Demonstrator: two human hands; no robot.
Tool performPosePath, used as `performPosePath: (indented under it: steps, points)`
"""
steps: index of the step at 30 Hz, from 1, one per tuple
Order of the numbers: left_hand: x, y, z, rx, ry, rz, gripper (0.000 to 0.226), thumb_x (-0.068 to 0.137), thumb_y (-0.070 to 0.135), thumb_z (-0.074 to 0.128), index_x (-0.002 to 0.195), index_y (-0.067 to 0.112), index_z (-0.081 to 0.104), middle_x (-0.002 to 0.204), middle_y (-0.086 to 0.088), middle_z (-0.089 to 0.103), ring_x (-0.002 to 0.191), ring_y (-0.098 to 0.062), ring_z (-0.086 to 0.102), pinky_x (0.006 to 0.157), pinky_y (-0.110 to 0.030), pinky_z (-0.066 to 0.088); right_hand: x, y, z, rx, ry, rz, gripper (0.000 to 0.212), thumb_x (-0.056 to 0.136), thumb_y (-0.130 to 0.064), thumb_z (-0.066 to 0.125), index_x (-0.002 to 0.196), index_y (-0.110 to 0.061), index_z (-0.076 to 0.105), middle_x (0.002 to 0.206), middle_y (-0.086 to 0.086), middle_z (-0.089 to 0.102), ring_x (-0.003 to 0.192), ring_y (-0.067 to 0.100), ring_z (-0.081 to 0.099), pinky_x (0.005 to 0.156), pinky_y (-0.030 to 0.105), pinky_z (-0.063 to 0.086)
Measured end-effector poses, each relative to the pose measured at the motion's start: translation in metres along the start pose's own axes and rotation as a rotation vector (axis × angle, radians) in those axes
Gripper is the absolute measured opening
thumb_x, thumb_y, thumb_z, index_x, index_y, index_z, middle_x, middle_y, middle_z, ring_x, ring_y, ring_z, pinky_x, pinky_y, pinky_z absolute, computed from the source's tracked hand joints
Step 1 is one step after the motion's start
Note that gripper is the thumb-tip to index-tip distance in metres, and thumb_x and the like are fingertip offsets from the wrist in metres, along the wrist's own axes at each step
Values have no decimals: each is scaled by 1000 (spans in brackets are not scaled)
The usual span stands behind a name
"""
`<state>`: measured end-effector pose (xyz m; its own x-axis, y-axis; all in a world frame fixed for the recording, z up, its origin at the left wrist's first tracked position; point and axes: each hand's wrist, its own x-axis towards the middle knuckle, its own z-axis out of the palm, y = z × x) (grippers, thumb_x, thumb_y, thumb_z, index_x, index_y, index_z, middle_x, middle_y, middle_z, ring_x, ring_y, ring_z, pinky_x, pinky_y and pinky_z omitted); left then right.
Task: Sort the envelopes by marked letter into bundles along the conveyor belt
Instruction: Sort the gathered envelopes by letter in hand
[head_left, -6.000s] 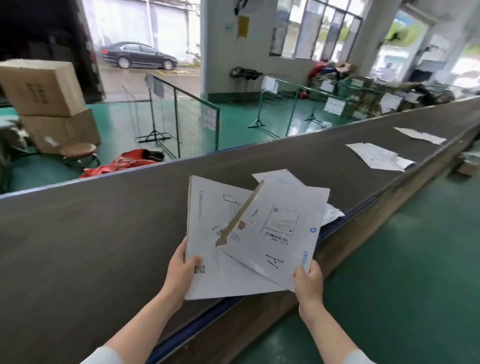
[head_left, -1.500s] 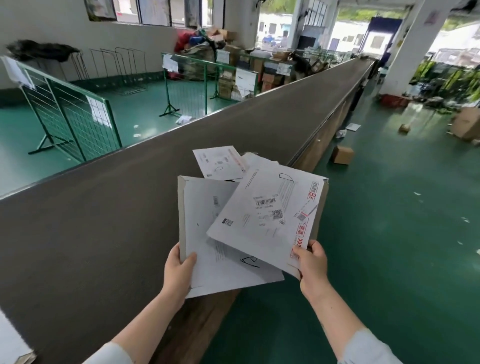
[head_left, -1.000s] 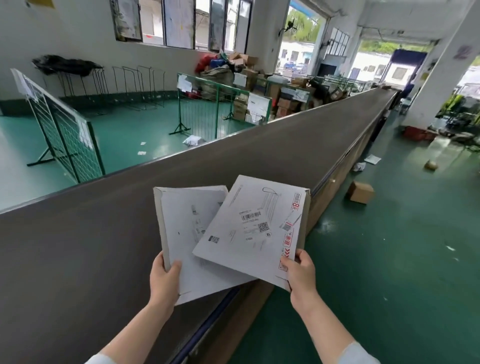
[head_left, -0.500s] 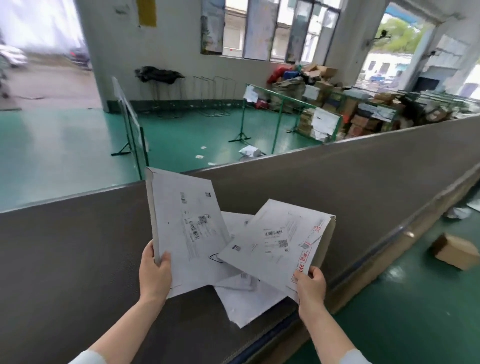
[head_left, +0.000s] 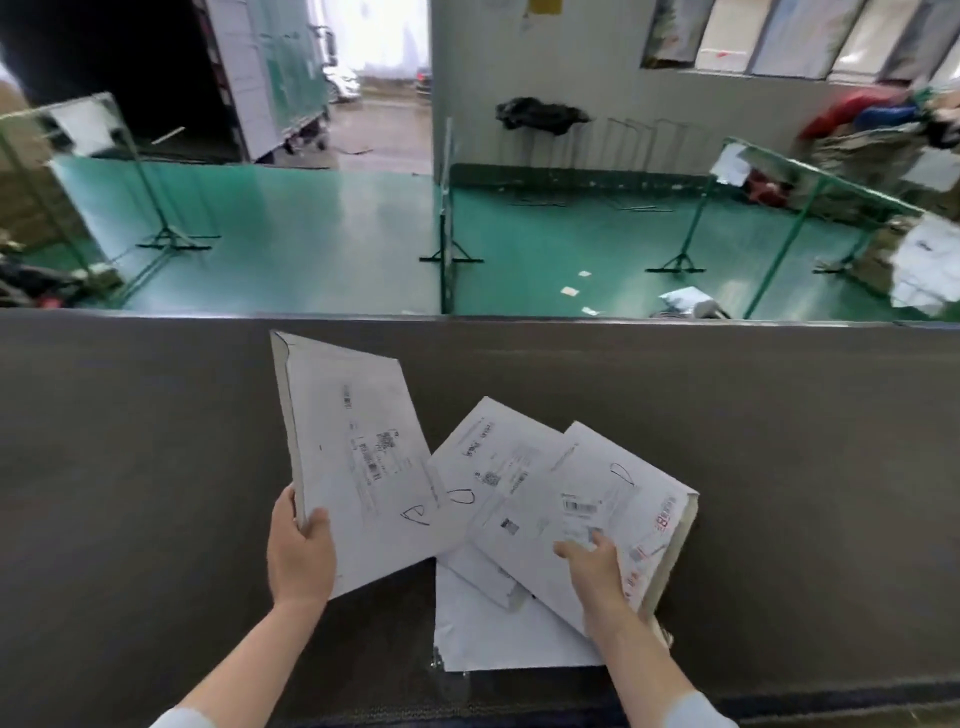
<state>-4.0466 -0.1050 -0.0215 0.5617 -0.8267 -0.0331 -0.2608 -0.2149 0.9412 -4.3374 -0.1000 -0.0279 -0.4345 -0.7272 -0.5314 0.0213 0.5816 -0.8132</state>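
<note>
1. Head view: your left hand (head_left: 301, 558) grips the tall envelope (head_left: 358, 467) by its lower left edge. It is over the belt (head_left: 156, 467), its long axis running away from you and its top leaning left.
2. Your right hand (head_left: 597, 577) pinches the red-printed envelope (head_left: 613, 499), which is turned diagonally above the loose envelopes (head_left: 493, 639) on the belt.

The left envelope (head_left: 358, 457) stands up from the left fingers (head_left: 316, 525); the right envelope (head_left: 618, 493) fans out beyond the right fingers (head_left: 576, 550). Between both sets of fingers, loose envelopes (head_left: 493, 457) lie overlapped on the belt (head_left: 156, 467), partly beneath the held pair.
</note>
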Motion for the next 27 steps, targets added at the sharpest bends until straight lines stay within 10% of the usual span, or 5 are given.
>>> performPosePath:
  steps: [9, 14, 27]
  points:
    - [-17, -21, -80, -137, 148, -163, 22, 96, 10, 55, 117, 15, 51, 104, -2, 61, 98, -24, 60, 78, -32, 48, -25, -22, 117, -191, -571, -22, 59, 82, -33, 68, 134, -9, 51, 137, 5, 54, 122, 26, 53, 88, 38, 44]
    - [-31, -43, -153, -162, 331, -228, 23, 95, 13, 56, 117, 15, 51, 107, -4, 61, 97, -21, 60, 77, -32, 51, -64, -18, 183, -237, -824, 34, 14, 93, -8, 57, 106, -11, 64, 98, 9, 72, 90, 24, 68, 68, 36, 57]
    - [-70, -101, -377, -285, 783, -305, 22, 96, 18, 56, 118, 17, 56, 105, -1, 66, 93, -17, 64, 68, -28, 52, -254, 0, 364, -638, -1288, -199, 27, 99, -1, 41, 117, -19, 52, 96, 12, 76, 72, 29, 74, 64, 37, 61]
